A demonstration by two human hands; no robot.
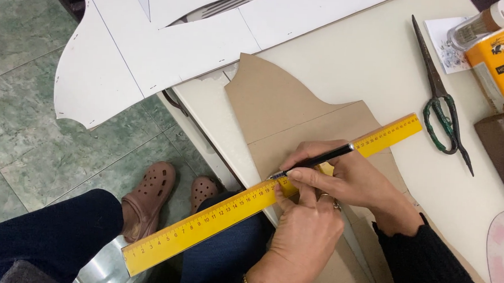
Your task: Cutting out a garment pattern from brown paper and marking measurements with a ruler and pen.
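Right hand [355,183]: pinches a black pen [314,161] between thumb and fingers, tip down at the ruler's upper edge, pointing toward 8 o'clock.
Left hand [304,234]: fingers close together, fingertips pressing the ruler flat from its 6 o'clock side, just beside the pen tip.
Ruler [215,216]: long, yellow, lying on a slant from 8 o'clock to 2 o'clock across the brown card; its lower end hangs off the table over the lap.
Card [282,109]: brown pattern piece flat on the pale table [374,56], curved edge toward 12 o'clock, partly under both hands.
Nearby: scissors [443,110] at 3 o'clock, well apart; white pattern sheets [154,46] at 11 o'clock, overhanging the table edge.
Risk, ruler: only one spot is pinned, and the free end is unsupported, so I judge it could pivot and skew the line.
Risk, pen: tilted low, the tip could drift from the edge or slip under it.
Risk, card: unweighted, it may slide with the ruler.
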